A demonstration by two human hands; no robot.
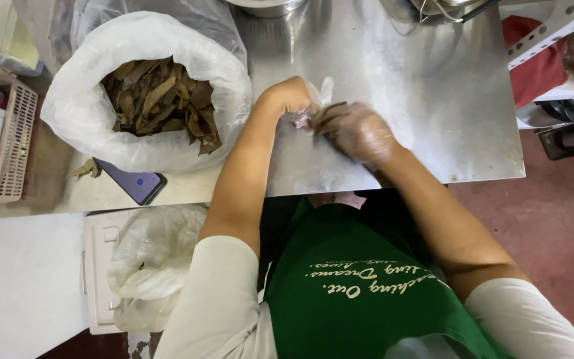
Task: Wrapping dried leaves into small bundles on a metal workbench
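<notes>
Both gloved hands meet mid-bench (pixel 433 100): left hand (pixel 291 96) and right hand (pixel 357 131) pinch one dried leaf (pixel 330 110) together (blurred). The white sack (pixel 74 100) beside them looks mostly full of leaves (pixel 161 100), so much remains.

small clear plastic bag (pixel 313 110) | crumpled, pinched between both hands | on steel table, at 3 o'clock of the dried-leaf sack

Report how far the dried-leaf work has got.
Done: no finished pile shows on the steel table. In hand: the left hand and right hand, both in thin clear gloves, meet over something small and blurred between them. Left: the white bag of dried leaves looks nearly full.
</notes>
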